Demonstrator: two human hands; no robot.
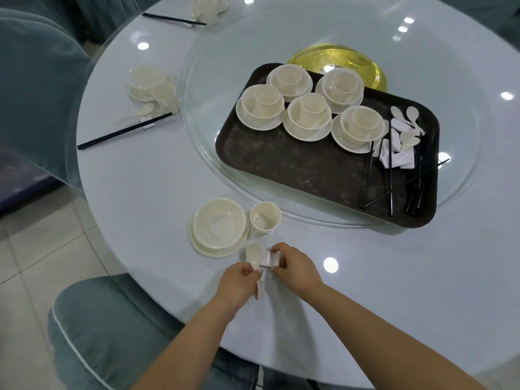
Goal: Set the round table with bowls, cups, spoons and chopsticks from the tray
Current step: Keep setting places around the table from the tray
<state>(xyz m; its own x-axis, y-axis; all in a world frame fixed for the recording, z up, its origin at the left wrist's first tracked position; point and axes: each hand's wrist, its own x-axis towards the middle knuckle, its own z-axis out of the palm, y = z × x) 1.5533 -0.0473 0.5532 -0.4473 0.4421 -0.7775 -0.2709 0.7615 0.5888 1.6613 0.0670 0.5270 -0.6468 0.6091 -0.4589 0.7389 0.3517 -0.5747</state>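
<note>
Head view: left hand (pixel 237 285) pinches cream spoon (pixel 254 256) by handle; right hand (pixel 295 270) grips white chopstick rest (pixel 270 258) beside it, near bench (pixel 157 187) edge; bowl on plate (pixel 219 225), cup (pixel 265 218) just beyond; tray (pixel 304 175) on glass turntable (pixel 202 88)

Clear round glass turntable (pixel 281 192) lying on the tabletop, gold disc hub (pixel 365 66) at its centre. Teal fabric-covered chair with white piping (pixel 107 333) near bottom left, partly tucked under the table edge. Second teal chair cover (pixel 36 66) at far left. Pale tiled floor (pixel 33 243) between them.
</note>
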